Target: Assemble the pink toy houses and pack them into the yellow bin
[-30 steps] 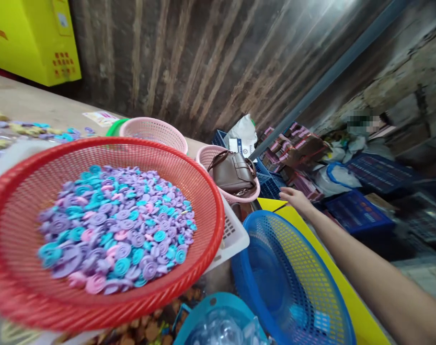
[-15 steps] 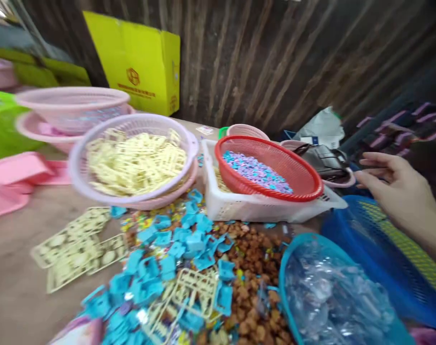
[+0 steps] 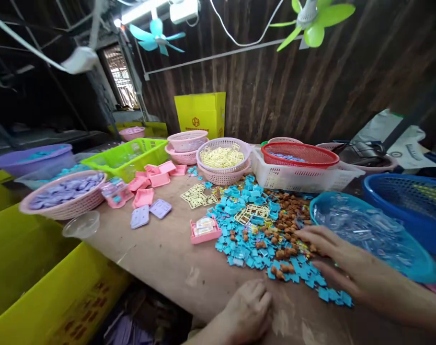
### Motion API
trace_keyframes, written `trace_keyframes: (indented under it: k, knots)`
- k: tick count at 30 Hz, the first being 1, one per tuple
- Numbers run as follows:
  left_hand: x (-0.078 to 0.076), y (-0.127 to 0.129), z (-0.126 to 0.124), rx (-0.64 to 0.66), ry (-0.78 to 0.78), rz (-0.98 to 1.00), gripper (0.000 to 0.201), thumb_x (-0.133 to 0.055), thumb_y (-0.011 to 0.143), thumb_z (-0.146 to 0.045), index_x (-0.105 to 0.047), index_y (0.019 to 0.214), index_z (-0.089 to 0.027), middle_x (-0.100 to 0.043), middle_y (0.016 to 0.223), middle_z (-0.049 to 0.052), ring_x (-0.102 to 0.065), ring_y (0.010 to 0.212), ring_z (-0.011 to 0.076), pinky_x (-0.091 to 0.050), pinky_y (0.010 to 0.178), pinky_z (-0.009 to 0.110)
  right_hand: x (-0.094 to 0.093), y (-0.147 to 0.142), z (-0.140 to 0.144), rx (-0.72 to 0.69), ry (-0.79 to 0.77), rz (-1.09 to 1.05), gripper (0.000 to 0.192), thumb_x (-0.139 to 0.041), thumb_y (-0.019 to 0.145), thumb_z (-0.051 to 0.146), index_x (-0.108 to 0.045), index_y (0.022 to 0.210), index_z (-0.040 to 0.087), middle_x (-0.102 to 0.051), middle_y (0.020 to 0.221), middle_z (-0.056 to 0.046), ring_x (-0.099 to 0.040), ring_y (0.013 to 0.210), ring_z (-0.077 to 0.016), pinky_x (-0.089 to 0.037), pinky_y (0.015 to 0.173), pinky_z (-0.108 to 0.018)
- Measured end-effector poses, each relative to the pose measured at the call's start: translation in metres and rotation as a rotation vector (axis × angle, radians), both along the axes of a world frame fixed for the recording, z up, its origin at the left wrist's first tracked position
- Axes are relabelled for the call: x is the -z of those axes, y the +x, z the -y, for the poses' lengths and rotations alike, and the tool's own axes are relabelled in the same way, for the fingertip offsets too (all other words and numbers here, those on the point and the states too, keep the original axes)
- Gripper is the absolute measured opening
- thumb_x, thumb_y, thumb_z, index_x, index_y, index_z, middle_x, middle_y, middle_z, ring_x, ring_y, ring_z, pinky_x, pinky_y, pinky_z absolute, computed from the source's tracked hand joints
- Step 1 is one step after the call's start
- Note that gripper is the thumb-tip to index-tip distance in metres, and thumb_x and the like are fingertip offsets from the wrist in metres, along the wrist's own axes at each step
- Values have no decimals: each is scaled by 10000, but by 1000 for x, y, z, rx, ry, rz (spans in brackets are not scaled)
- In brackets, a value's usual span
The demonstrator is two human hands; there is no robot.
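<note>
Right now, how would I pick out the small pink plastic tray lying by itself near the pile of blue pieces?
Start at the brown wooden tabletop and find the spread of small blue plastic pieces in front of the right hand. At that spread's left edge lies the small pink plastic tray, rectangular and holding pale parts. Unlike the other pink trays near the green mesh basket, it lies alone.

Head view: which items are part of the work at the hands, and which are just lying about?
In hand:
right hand, open, fingers on the pile of blue and brown small parts
left hand, resting on the table edge
blue basket of clear pieces

Lying about:
red basket
green tray
pink trays
yellow box
</note>
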State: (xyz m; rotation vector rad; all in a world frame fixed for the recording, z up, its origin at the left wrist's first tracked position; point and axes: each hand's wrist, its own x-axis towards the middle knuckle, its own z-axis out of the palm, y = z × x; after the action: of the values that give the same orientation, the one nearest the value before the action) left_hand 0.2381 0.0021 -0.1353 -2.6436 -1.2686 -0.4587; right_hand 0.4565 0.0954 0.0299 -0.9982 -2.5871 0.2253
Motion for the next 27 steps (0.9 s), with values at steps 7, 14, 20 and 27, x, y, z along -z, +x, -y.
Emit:
trace_keyframes:
  k: [7,14,20,27]
  knots:
    - [-6,-1,7,-84,-140,80,104,-455,835,-193,-525,889,-139,-578,894,73,-559,835,213,-491,740,318,109,34,89,-10,-16,277,568,-474,747,194,-509,1282,381,-571,1278,-37,-574,1121,-283,-523,901,-445]
    - [4,-7,40,-189,-82,114,140,-486,826,-223,-539,918,-132,-576,937,74,-553,898,206,-486,826,313,185,44,106,-6,347,157,449,-438,870,348,-482,1317,327,-591,1258,-21,-598,1091,-219,-530,840,-323]
    - [23,-9,60,-167,25,121,253,-454,822,-151,-520,1062,-101,-587,1068,98,-537,1053,223,-423,986,337,175,41,110,7,357,141,388,-446,886,327,-556,1255,275,-620,1218,-33,-596,1082,-189,-491,863,-285]
    - [19,-18,60,-136,-133,394,428,-391,739,-11,-498,1120,-173,-586,1147,86,-572,1061,191,-491,916,316,166,34,120,62,222,178,389,-439,907,347,-524,1283,296,-595,1254,-35,-579,1111,-189,-476,891,-297]
